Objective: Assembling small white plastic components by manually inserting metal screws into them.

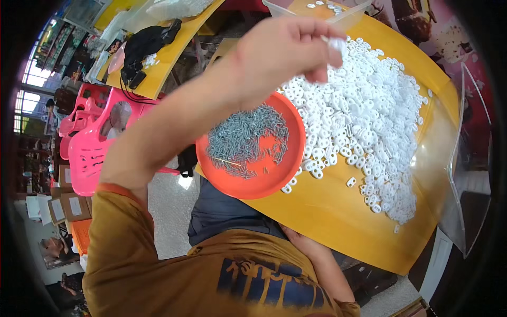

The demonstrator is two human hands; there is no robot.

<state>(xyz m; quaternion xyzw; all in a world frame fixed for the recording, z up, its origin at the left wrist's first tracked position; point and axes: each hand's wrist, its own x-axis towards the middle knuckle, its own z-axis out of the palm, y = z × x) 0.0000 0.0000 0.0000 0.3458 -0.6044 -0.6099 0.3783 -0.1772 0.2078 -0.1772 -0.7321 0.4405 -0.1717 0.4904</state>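
My left hand (303, 50) is raised over the far part of the pile, its fingers closed in a pinch. A small white plastic piece (337, 47), blurred, shows between the fingertips. Below spreads a big heap of white two-holed plastic pieces (364, 105) on the yellow table (317, 206). Under my left forearm sits a round orange-red basin (253, 189) holding many small grey screws (245, 137) and a thin yellowish stick (226, 161). My right hand (297, 240) rests low by my lap at the table's near edge, its fingers hidden under the tabletop.
A clear plastic tub (348, 13) stands at the far edge with a few white pieces. Bent clear plastic sheeting (465, 174) rises along the right side. Pink plastic chairs (87, 164) stand left. Another yellow table (158, 68) carries a black bag (145, 45).
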